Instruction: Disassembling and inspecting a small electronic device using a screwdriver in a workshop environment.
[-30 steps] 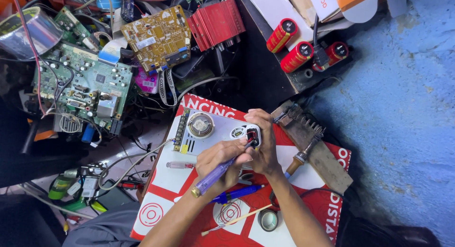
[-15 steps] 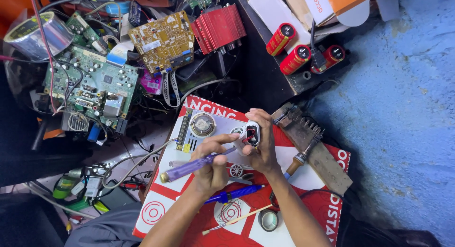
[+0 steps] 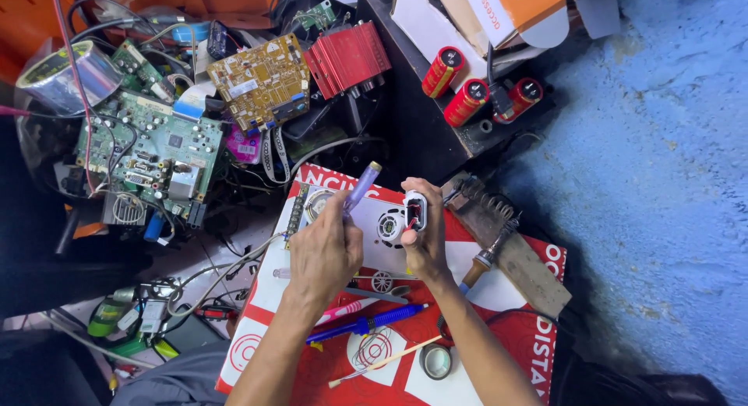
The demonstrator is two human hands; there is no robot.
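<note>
A red-and-white printed cardboard sheet (image 3: 499, 351) serves as the working surface, with a green circuit board (image 3: 148, 153) and a yellow circuit board (image 3: 261, 82) lying well beyond its far left corner and three red cylindrical capacitors (image 3: 467, 94) on a black box past its far edge. A soldering iron on a wooden stand (image 3: 499, 242) rests along the sheet's right edge, and a blue pen-shaped tool (image 3: 374, 326) lies near the middle of the near half. The right hand (image 3: 427, 242) is raised over the far part of the sheet, its grip closed around a small white plastic housing with a red insert (image 3: 414, 211), pinched by its sides between thumb and fingertips. That piece looks light, stiff and smooth, probably easy to crack or let slip, so holding it by the edges seems right. The left hand (image 3: 326, 250) is clenched around a slim translucent purple-handled screwdriver (image 3: 360, 186), wrist bent, handle end pointing up and away; its tip is hidden.
</note>
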